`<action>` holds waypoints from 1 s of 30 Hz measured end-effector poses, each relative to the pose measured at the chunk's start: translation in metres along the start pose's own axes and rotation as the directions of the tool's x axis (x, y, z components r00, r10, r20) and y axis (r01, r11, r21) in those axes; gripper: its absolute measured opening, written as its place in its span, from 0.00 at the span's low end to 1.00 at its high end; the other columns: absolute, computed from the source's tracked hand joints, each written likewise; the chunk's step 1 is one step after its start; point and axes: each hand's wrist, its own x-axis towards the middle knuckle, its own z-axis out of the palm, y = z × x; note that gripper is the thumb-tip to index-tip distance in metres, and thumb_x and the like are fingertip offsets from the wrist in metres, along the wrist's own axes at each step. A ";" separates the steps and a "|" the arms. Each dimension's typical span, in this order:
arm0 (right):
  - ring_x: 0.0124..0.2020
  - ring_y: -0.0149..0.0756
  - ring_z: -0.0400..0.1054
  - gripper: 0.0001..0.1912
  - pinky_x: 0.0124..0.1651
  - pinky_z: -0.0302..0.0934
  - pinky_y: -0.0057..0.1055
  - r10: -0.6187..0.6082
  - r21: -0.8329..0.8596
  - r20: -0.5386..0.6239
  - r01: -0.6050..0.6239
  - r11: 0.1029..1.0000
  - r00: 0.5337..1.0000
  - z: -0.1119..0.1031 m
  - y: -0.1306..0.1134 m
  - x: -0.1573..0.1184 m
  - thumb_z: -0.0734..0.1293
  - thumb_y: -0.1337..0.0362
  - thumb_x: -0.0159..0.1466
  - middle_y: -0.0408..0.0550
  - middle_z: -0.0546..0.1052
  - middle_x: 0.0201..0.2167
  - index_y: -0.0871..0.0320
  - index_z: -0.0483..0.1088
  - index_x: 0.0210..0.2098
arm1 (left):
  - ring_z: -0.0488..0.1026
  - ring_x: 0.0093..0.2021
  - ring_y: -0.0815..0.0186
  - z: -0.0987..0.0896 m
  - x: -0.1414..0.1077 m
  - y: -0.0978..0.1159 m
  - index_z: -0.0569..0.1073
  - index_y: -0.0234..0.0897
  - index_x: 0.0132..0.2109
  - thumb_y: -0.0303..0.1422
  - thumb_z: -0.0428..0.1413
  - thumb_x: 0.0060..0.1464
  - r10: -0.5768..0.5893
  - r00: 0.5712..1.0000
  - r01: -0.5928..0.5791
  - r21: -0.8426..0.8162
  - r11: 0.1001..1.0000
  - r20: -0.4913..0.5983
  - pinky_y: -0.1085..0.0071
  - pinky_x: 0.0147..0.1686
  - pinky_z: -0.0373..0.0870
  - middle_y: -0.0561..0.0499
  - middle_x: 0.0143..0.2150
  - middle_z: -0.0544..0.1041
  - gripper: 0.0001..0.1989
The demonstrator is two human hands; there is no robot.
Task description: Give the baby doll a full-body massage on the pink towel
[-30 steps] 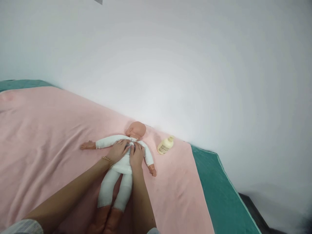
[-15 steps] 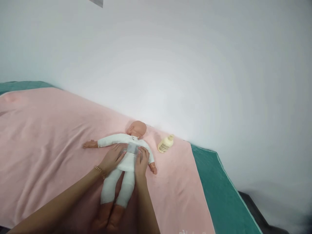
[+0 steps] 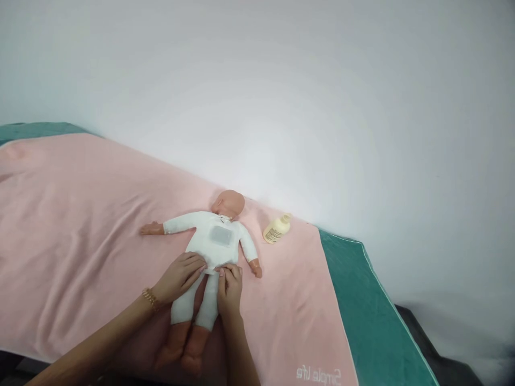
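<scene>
A baby doll with bare plastic head, hands and feet lies on a pink blanket, the back of its head showing. White cloth covers its torso, arms and upper legs. A grey rectangular panel sits in the middle of the torso. My left hand, a gold bracelet at its wrist, has its fingers closed on the white cloth at the left of the doll's lower torso. On the other side, my right hand pinches the same cloth near its hem. The fingertips are partly hidden.
A pale yellow bottle stands to the right of the doll, close to the white wall. Green fabric shows beyond the blanket's right edge. Pale lettering marks the blanket's front edge.
Both hands have moved from the sides of the grey panel down to the torso's lower hem. The panel is now uncovered. The view has shifted slightly.
</scene>
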 end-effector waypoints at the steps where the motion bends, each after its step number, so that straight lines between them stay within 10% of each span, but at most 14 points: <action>1: 0.42 0.38 0.66 0.16 0.47 0.59 0.37 0.004 -0.002 0.010 -0.004 1.000 1.000 0.000 0.000 0.001 0.56 0.66 0.70 0.48 0.74 0.36 0.55 0.75 0.37 | 0.70 0.45 0.61 0.001 0.001 0.000 0.73 0.37 0.42 0.30 0.44 0.67 -0.022 1.000 0.022 -0.009 1.000 0.009 0.63 0.49 0.65 0.48 0.42 0.77 0.12; 30: 0.48 0.39 0.64 0.14 0.53 0.58 0.37 0.076 0.042 0.016 -0.077 0.996 0.997 0.002 -0.005 0.029 0.58 0.62 0.69 0.50 0.72 0.43 0.56 0.75 0.40 | 0.68 0.53 0.58 0.000 0.021 -0.002 0.75 0.40 0.48 0.38 0.44 0.67 -0.177 0.984 0.178 0.054 0.983 -0.019 0.57 0.55 0.60 0.48 0.50 0.77 0.16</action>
